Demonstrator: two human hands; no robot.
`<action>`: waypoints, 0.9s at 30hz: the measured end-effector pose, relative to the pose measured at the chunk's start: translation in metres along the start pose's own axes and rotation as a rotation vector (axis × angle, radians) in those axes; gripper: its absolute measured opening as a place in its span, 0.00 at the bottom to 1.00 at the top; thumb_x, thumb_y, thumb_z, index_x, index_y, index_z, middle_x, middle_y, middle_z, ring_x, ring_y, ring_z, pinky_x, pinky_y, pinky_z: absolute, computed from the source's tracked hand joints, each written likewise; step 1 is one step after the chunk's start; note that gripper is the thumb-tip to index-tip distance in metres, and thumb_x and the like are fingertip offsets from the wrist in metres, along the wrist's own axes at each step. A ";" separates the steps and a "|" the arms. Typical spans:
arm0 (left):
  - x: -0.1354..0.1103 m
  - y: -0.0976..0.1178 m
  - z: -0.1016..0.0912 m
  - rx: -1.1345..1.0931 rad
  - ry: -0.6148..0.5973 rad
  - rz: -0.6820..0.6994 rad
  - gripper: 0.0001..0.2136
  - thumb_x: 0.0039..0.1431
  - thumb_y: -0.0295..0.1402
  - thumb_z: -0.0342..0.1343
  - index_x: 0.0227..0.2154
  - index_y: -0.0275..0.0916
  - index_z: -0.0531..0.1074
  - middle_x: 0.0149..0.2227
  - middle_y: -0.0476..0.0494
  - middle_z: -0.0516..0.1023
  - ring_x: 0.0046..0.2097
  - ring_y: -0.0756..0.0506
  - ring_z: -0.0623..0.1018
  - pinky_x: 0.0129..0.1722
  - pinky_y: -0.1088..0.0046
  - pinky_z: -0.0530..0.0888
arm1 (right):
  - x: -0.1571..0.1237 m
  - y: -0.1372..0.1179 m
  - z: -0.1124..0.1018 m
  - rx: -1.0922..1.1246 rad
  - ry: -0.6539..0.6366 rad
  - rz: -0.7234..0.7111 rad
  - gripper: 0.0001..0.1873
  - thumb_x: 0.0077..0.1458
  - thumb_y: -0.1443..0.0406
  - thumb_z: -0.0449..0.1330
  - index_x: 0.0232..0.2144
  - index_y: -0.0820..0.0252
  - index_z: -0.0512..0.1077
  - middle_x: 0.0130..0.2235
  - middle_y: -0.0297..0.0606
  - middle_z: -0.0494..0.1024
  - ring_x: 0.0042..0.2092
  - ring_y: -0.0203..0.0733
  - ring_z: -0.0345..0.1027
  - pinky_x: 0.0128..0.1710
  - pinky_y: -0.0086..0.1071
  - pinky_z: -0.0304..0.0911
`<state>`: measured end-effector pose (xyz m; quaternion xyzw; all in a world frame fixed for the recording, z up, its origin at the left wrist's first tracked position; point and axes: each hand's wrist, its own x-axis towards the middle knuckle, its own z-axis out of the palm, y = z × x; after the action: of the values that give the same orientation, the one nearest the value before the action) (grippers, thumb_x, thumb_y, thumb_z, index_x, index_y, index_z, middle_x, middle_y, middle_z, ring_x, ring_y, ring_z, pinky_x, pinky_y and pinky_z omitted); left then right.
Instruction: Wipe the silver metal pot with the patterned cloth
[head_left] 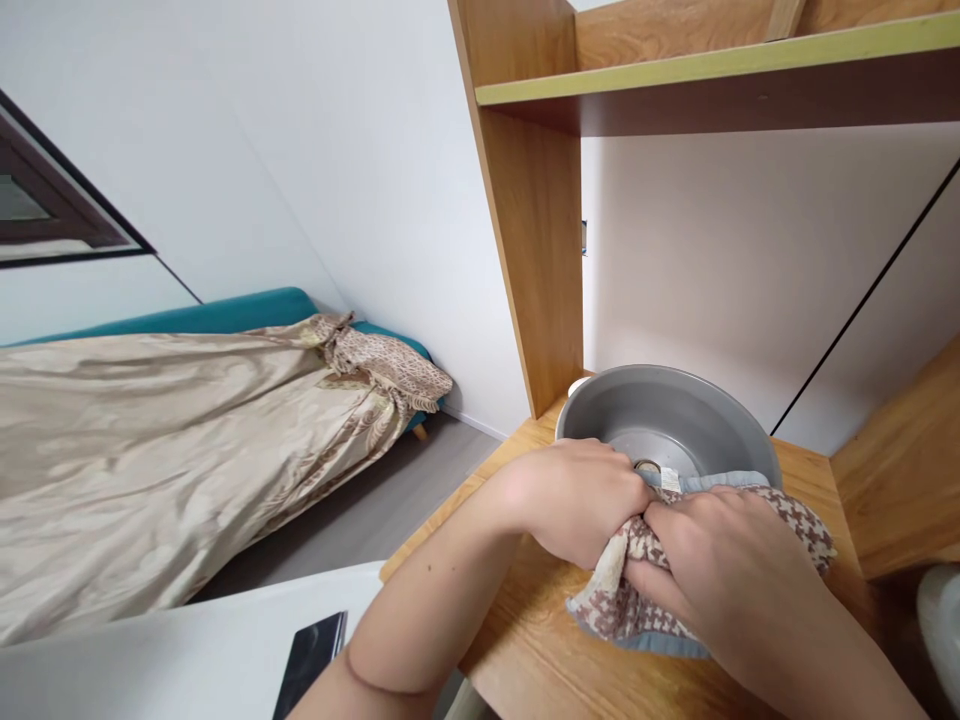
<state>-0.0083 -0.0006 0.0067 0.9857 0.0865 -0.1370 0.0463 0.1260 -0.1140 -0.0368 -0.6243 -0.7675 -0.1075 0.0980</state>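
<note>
A brown-and-white houndstooth cloth (pixel 802 520) with pale blue edging and a small white tag is bunched up over the near side of a grey basin (pixel 720 420). My left hand (pixel 581 500) is closed on the cloth's upper left part, its fingertips hidden. Gripping the middle of the cloth beside it, my right hand (pixel 735 565) has its thumb pressed against the fabric. The two hands touch where they meet. Inside the basin, a small round brownish thing (pixel 646 466) shows only in part behind the cloth.
The basin stands on a wooden desk (pixel 540 630) beneath a wooden shelf (pixel 720 75). At the lower left, a dark flat device (pixel 311 660) lies on a white surface (pixel 150 660). Beyond it is a teal sofa (pixel 247 308) draped with a beige cover (pixel 165 430).
</note>
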 end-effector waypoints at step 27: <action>0.000 -0.002 0.000 0.004 0.014 0.021 0.07 0.54 0.36 0.63 0.26 0.40 0.75 0.28 0.44 0.81 0.27 0.44 0.77 0.21 0.68 0.60 | -0.004 0.000 0.001 0.033 0.019 0.004 0.15 0.58 0.64 0.57 0.19 0.52 0.70 0.20 0.35 0.74 0.23 0.45 0.62 0.28 0.39 0.39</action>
<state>-0.0090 0.0013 0.0069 0.9876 0.0761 -0.1300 0.0452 0.1269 -0.1179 -0.0386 -0.6230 -0.7670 -0.1005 0.1159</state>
